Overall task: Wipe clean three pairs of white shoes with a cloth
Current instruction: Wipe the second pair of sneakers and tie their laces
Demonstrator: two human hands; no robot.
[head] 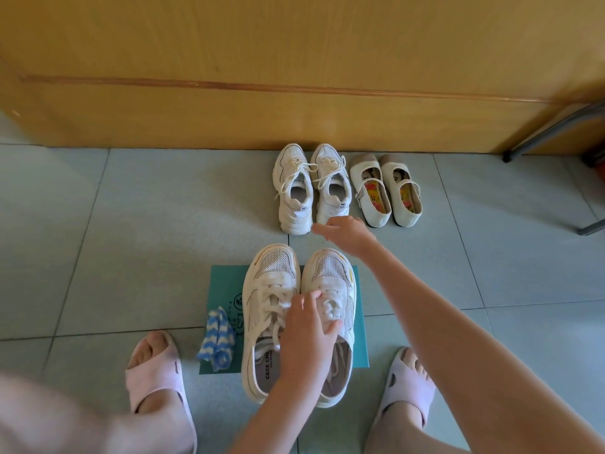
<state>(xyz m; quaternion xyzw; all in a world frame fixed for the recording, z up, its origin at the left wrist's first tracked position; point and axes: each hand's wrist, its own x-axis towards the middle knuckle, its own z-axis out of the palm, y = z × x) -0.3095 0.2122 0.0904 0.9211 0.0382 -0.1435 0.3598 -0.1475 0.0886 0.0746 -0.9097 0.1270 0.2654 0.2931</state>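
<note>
A pair of backless white mesh sneakers (271,290) stands on a teal mat (358,326) close in front of me. My left hand (307,332) lies across both tongues, fingers on the laces and thumb on the right shoe, gripping the pair. A crumpled blue-and-white striped cloth (216,340) rests on the mat's left edge, untouched. Farther away, a pair of chunky white lace-up sneakers (294,191) and a pair of cream strap flats (384,191) stand by the wooden panel. My right hand (347,232) hovers empty at the heel of the right chunky sneaker, fingers spread.
Pale tiled floor (131,240) all around. A wooden panel (294,77) closes off the back. Dark metal furniture legs (550,132) stand at the far right. My feet in pink slippers, the left (154,375) and the right (409,385), flank the mat.
</note>
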